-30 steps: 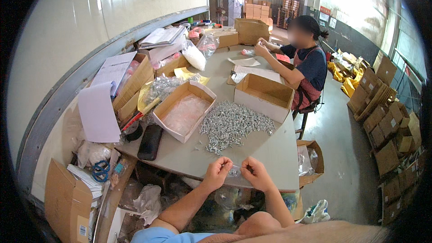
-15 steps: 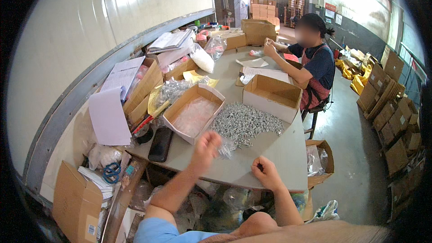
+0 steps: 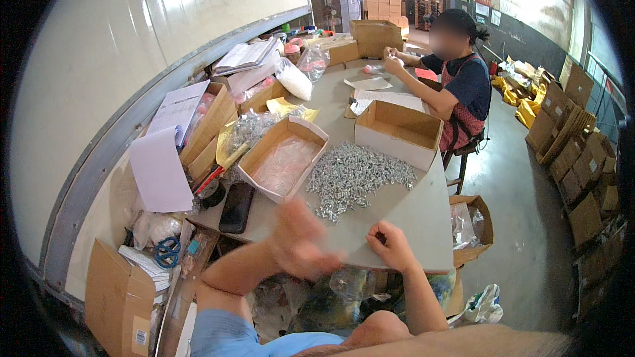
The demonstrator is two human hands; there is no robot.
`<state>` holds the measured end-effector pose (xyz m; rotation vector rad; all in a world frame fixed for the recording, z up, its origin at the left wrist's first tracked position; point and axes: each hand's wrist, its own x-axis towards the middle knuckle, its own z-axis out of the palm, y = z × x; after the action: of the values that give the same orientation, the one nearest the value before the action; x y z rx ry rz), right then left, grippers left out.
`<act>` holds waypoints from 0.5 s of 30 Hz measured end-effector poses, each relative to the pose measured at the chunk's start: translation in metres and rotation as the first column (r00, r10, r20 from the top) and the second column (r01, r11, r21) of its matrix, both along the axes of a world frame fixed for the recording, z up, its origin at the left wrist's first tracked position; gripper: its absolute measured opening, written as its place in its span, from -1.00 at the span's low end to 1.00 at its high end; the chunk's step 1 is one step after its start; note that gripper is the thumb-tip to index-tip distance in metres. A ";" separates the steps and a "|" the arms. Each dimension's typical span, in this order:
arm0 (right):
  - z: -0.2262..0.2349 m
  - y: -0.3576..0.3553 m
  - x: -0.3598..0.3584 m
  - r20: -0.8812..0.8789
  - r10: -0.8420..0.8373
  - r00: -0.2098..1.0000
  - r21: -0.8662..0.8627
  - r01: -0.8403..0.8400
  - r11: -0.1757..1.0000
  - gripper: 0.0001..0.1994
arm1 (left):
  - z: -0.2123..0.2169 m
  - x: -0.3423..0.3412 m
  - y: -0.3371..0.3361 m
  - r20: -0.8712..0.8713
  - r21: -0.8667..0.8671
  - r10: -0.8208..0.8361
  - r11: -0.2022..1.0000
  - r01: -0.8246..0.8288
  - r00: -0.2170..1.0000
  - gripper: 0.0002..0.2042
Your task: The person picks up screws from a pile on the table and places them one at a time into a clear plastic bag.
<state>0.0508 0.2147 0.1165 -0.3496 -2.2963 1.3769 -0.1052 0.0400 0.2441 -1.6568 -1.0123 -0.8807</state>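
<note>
Left hand [image 3: 299,241] blurred, grip unclear; right hand [image 3: 391,246] curled at counter [image 3: 423,211] edge: scoop screws [image 3: 357,175] gently.

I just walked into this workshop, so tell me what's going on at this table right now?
A person sits at a grey table with a heap of small silver metal parts in front of them. Their left hand is motion-blurred near the heap's near edge; whether it holds anything is unclear. Their right hand rests curled at the table edge. An open box of clear bags sits left of the heap. A co-worker handles something small at the far end.
</note>
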 end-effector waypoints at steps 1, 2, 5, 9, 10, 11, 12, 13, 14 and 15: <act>-0.002 -0.004 -0.002 0.005 0.002 1.000 -0.007 -0.002 1.000 -0.90 | -0.018 0.011 0.000 -0.156 -0.092 -0.088 0.993 0.074 0.984 -0.37; -0.005 -0.004 -0.002 0.001 0.008 1.000 0.004 -0.008 1.000 -0.89 | -0.019 0.017 0.016 -0.372 -0.038 -0.228 0.972 0.231 0.900 -0.41; -0.003 -0.003 -0.001 -0.027 0.028 0.999 0.032 -0.027 0.999 -0.89 | -0.038 -0.001 0.020 -0.087 -0.210 0.297 0.928 -0.309 0.951 -0.44; -0.007 0.005 0.002 -0.009 -0.017 1.000 0.051 0.018 0.999 -0.88 | 0.007 -0.004 0.026 0.522 -0.129 0.059 0.992 0.011 0.851 -0.41; -0.009 0.005 0.003 0.002 -0.036 0.999 0.050 0.035 0.998 -0.88 | 0.011 -0.007 0.028 0.515 -0.088 -0.016 0.994 0.072 0.857 -0.40; -0.010 0.008 0.005 0.005 -0.043 0.999 0.059 0.042 0.997 -0.88 | 0.010 -0.018 0.037 0.518 -0.153 0.047 0.988 0.038 0.854 -0.42; -0.009 0.005 0.002 0.001 -0.024 1.000 0.054 0.024 0.998 -0.88 | 0.006 -0.037 0.044 0.507 -0.229 0.138 0.973 -0.021 0.851 -0.43; -0.007 0.003 0.001 0.000 -0.017 1.000 0.060 0.017 0.998 -0.88 | -0.002 -0.060 0.054 0.495 -0.293 0.212 0.954 -0.068 0.843 -0.44; -0.009 0.002 -0.001 -0.027 -0.013 1.000 0.062 0.015 0.998 -0.89 | -0.020 -0.090 0.064 0.509 -0.453 0.379 0.881 -0.134 0.773 -0.50; -0.009 0.000 -0.002 -0.055 -0.008 0.998 0.064 0.011 0.998 -0.91 | -0.040 -0.124 0.071 0.488 -0.602 0.539 0.778 -0.182 0.687 -0.55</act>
<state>0.0484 0.2146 0.1070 -0.2978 -2.2851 1.2888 -0.2294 0.1112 0.2044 -1.4642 -2.1586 -0.9613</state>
